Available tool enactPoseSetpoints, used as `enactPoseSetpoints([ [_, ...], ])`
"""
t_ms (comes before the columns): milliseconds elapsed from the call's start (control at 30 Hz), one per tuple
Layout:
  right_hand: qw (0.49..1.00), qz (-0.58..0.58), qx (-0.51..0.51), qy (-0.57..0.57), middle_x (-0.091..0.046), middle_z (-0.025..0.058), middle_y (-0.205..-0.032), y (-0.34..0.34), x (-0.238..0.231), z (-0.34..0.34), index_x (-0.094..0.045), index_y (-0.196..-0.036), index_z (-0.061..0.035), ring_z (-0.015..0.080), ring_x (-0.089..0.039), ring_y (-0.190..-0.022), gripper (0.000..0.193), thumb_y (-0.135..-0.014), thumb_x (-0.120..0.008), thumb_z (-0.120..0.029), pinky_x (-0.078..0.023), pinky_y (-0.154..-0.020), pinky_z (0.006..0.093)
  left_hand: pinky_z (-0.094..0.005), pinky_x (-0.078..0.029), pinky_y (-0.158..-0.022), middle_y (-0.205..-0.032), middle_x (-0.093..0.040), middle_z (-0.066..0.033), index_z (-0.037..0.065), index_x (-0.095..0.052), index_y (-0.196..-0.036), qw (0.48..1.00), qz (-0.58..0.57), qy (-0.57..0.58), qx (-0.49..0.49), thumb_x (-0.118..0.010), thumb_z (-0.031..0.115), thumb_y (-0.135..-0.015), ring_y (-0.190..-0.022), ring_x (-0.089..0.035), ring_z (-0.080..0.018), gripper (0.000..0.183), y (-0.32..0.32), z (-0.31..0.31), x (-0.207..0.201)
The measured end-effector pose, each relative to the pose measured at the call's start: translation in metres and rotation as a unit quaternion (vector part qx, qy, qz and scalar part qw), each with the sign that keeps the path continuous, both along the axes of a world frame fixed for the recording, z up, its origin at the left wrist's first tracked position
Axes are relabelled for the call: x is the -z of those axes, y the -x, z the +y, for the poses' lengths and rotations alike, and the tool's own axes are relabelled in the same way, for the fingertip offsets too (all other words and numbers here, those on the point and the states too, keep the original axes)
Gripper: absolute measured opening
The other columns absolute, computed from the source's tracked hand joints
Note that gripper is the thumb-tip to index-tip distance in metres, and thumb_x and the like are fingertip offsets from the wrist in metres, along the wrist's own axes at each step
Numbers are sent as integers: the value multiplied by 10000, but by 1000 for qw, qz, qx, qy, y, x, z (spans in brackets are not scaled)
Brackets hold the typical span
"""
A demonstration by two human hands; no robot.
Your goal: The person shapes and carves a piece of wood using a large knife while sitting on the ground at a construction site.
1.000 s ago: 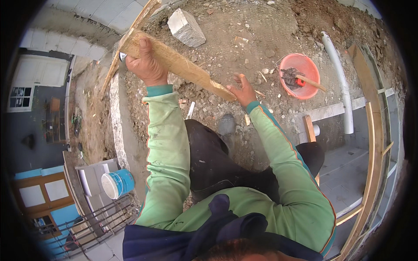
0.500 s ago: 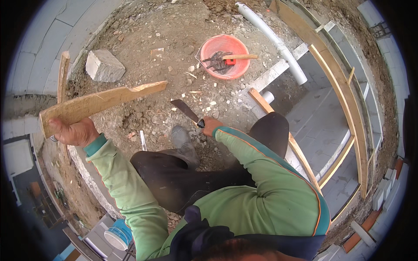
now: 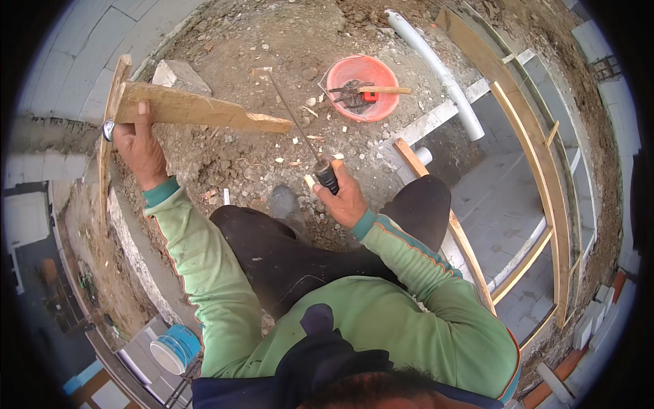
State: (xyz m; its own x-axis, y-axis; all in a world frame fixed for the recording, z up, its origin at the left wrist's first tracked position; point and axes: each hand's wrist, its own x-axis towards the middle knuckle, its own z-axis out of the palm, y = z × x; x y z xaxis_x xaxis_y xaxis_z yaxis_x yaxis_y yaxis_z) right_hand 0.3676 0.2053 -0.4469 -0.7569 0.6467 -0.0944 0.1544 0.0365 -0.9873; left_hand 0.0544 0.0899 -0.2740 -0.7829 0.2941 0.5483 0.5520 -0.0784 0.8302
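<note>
My left hand (image 3: 141, 151) is closed on the left end of a wooden board (image 3: 194, 109), thumb lying over its face. The board's right end is notched and narrowed to a ragged tip. In front of my body, my right hand (image 3: 349, 199) grips the dark handle of a machete (image 3: 291, 110). Its blade points up and away to the left, seen nearly edge-on, and its line passes close by the board's tip; whether they touch I cannot tell. A small pale piece of wood (image 3: 310, 182) shows beside my right thumb, and I cannot tell if it is held.
Pale wood chips (image 3: 311, 101) lie scattered on rough soil. Farther off stand an orange bucket (image 3: 383, 76) holding tools and a concrete block (image 3: 181, 76). A grey pipe (image 3: 436, 61) and timber-edged pit (image 3: 490, 184) are on the right. A blue bucket (image 3: 178, 346) sits at lower left.
The board has swung so that its notched end points slightly downward and farther right. My right hand has turned the machete from flat-side view to edge-on, with the blade raised.
</note>
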Motion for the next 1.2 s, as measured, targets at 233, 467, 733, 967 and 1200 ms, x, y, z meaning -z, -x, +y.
enactPoseSetpoints([
  [233, 959, 266, 20, -94, -629, 76, -1014, 50, -132, 49, -436, -1414, 27, 144, -592, -849, 541, -972, -650, -201, -500, -792, 304, -299, -495, -801, -972, -704, -74, -51, -678, -1100, 991, 36, 129, -2, -811, 257, -873, -881, -621, -147, 405, -25, 20, -18],
  [467, 857, 485, 52, -165, -618, 123, -969, 86, -197, 51, -424, -1371, -5, 185, -613, -822, 500, -935, -652, -91, -545, -758, 373, -277, -509, -721, -885, -716, -67, -51, -698, -1069, 996, 36, 78, 23, -843, 247, -834, -776, -625, -116, 406, -34, 20, -9],
  [733, 794, 222, -211, 525, -576, 52, -732, 131, -85, 49, -555, -1143, 22, 149, -623, -631, 315, -861, -666, -63, -532, -559, 314, -274, -512, -716, -915, -733, -70, -51, -694, -1049, 998, 36, 47, 18, -832, 202, -833, -795, -637, -107, 359, -29, 38, -5],
  [967, 891, 445, 42, -79, -635, 20, -908, 104, -233, 64, -580, -1107, -21, 122, -618, -773, 293, -888, -748, -118, -516, -745, 275, -278, -522, -722, -938, -741, -120, -55, -699, -1010, 999, 39, 17, 5, -836, 208, -827, -797, -660, -128, 347, -30, 34, -2],
  [1200, 964, 217, 13, -150, -623, 69, -791, 144, -110, 31, -576, -1137, 5, 165, -611, -698, 304, -858, -676, -64, -516, -651, 312, -284, -542, -758, -962, -751, -122, -47, -699, -1050, 997, 51, 51, 24, -825, 248, -835, -841, -701, -149, 386, -27, 43, 7],
])
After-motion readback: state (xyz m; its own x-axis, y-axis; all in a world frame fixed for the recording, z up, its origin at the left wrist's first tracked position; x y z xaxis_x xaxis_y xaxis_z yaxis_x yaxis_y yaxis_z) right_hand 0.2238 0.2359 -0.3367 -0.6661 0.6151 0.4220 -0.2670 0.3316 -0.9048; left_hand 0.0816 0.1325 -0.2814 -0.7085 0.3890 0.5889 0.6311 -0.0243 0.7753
